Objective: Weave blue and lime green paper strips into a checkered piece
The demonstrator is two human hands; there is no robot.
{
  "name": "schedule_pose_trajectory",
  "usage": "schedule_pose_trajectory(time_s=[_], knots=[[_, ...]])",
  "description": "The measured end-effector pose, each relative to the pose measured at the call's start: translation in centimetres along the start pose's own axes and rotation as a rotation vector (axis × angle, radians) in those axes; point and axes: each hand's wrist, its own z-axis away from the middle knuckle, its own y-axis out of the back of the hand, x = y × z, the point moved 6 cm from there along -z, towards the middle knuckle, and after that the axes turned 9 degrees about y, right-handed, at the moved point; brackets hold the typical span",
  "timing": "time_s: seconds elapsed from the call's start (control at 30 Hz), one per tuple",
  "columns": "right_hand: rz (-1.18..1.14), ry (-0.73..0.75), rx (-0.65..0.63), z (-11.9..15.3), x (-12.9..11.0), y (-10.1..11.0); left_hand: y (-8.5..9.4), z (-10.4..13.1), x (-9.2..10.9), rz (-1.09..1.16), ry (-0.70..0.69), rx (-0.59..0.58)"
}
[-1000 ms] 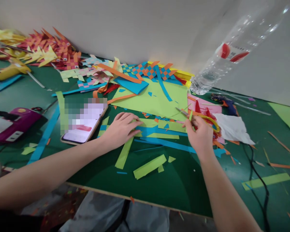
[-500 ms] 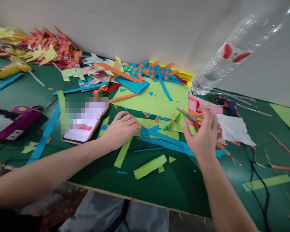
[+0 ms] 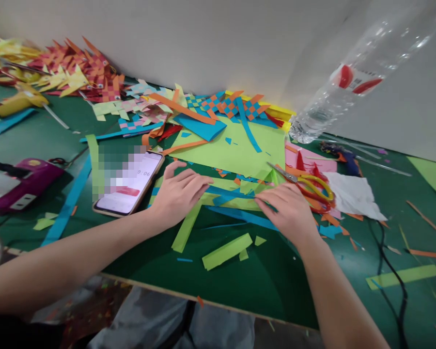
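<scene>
Blue paper strips (image 3: 227, 195) and light green strips lie across the middle of the green table (image 3: 261, 276). My right hand (image 3: 285, 208) pinches the right end of a blue strip between thumb and fingers. Over the left part of the strips is my left hand (image 3: 179, 194), its fingers bent and close together; what they hold, if anything, is hidden. Scissors with yellow and red handles (image 3: 314, 186) lie just beyond my right hand. A large light green sheet (image 3: 225, 150) lies behind the strips.
A phone (image 3: 131, 186) lies left of my left hand. Woven paper pieces (image 3: 234, 105) and a clear bottle (image 3: 343, 82) stand along the wall. At the left are a yellow glue gun (image 3: 18, 102) and a purple power block (image 3: 25, 184). A white tissue (image 3: 356, 194) lies at the right.
My right hand has moved down and left from the scissors to the blue strip and closed on it. My left hand has shifted slightly, its fingers more raised and bent.
</scene>
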Motion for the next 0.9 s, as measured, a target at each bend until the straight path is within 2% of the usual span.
schedule_pose_trajectory(time_s=[0.17, 0.23, 0.37, 0.47, 0.6, 0.77, 0.9], knots=[[0.039, -0.3, 0.334, 0.5, -0.2, 2.8, 1.0, 1.0, 1.4, 0.049, -0.172, 0.082], [-0.112, -0.435, 0.384, 0.7, -0.6, 2.9, 1.1, 1.5, 2.3, 0.067, -0.256, 0.073], [-0.68, -0.707, 0.379, 1.2, -1.4, 0.4, 0.9, 1.6, 3.2, 0.103, -0.312, 0.027], [-0.995, -0.808, 0.327, 1.2, -2.0, -1.8, 0.6, 1.4, 3.2, 0.122, -0.274, -0.015], [-1.223, -0.846, 0.319, 1.1, -2.2, -3.2, 0.5, 1.5, 3.5, 0.086, -0.305, -0.053], [-1.388, -0.877, 0.362, 1.2, -2.2, -3.7, 0.3, 1.8, 3.8, 0.045, -0.369, -0.048], [-1.52, -0.94, 0.321, 1.3, -2.4, -4.3, 0.1, 1.8, 3.6, 0.092, -0.388, -0.022]])
